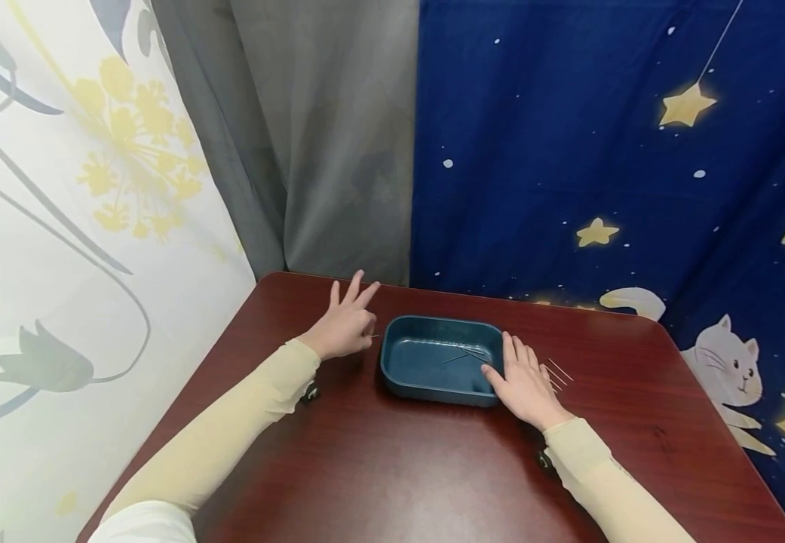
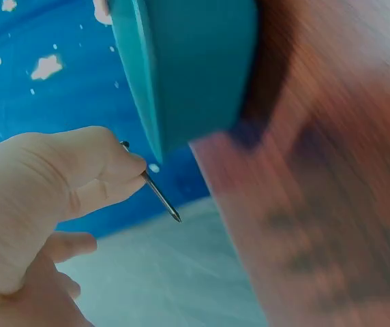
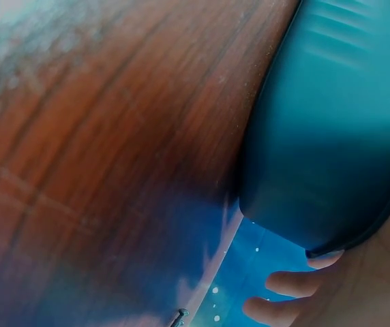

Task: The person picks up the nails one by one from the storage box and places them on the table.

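My left hand (image 1: 344,326) is just left of the blue-green box (image 1: 443,393). Thumb and forefinger pinch a thin metal nail (image 2: 162,196), while the other fingers spread upward. In the left wrist view the nail's pointed end sticks out below the fingertips, near the box's rim. At the box's right end lies my right hand (image 1: 526,385), its fingers straight along the rim and its thumb over the inner side. Several nails (image 1: 463,354) lie loose on the floor of the box.
More nails (image 1: 559,371) lie on the dark red wooden table (image 1: 406,467), to the right of my right hand. A grey curtain (image 1: 344,151) and a blue star-patterned curtain (image 1: 535,151) hang behind the table. A pale floral curtain (image 1: 39,264) hangs at the left.
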The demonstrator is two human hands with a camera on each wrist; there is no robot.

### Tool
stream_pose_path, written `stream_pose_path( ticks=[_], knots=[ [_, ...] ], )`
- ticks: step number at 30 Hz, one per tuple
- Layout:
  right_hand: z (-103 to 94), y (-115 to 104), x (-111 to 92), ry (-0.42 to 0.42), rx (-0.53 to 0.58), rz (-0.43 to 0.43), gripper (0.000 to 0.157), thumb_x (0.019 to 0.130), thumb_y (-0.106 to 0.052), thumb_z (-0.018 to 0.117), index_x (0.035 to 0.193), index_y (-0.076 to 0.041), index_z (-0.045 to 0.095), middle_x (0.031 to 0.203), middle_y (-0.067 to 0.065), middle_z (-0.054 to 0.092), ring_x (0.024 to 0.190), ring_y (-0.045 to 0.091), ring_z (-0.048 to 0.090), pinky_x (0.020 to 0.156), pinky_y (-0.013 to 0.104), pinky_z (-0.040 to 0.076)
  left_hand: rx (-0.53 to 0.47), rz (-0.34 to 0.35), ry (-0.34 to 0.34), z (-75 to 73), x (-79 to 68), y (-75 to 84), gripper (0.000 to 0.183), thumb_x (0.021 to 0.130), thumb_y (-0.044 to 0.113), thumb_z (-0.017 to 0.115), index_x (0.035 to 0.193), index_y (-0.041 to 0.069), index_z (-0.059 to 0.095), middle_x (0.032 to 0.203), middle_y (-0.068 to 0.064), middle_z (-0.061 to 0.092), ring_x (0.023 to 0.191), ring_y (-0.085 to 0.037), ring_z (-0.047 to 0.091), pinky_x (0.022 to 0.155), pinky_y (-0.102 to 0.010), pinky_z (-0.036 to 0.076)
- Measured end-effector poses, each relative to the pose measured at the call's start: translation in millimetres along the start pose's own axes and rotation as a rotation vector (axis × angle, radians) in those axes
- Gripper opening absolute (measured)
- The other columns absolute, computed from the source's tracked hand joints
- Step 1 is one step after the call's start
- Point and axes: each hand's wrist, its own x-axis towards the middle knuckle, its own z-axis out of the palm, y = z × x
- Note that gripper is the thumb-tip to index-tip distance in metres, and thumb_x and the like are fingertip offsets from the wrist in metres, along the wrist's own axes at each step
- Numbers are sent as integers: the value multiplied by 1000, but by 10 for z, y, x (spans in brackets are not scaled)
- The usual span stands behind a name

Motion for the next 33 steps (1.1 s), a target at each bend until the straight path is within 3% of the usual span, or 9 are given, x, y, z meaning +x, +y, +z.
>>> stream_pose_path(
  ticks=[6, 14, 19, 33],
  knots=[
    [-4, 0, 4, 11, -6, -3, 90, 100, -60, 47, 163, -9, 8, 163, 22, 19, 147, 46, 19, 108, 74, 18, -5, -76, -45, 111, -154, -237, 30, 82, 20, 80, 61, 27, 60, 161, -20, 27, 150, -46, -9, 106, -79, 2],
    [1, -21, -2, 2, -1, 9, 91, 99, -64, 45, 163, -10, 8, 164, 22, 17, 147, 46, 18, 108, 74, 18, -1, -161, -136, 321, -249, -439, 32, 80, 20, 81, 57, 26, 59, 161, -21, 27, 150, -47, -9, 106, -79, 3],
    [-3, -25, -8, 11, -2, 8, 89, 100, -59, 48, 163, -9, 8, 163, 22, 18, 147, 45, 19, 108, 73, 18, -9, -182, -163, 404, -268, -468, 33, 82, 20, 81, 57, 25, 59, 161, -21, 27, 149, -48, -8, 106, -79, 2],
    [10, 0, -3, 12, -15, 4, 96, 96, -73, 36, 163, -10, 8, 163, 21, 19, 147, 44, 20, 109, 72, 19, -4, -214, -188, 484, -288, -495, 34, 82, 23, 83, 57, 25, 59, 160, -21, 29, 150, -48, -4, 106, -79, 4]
  ],
)
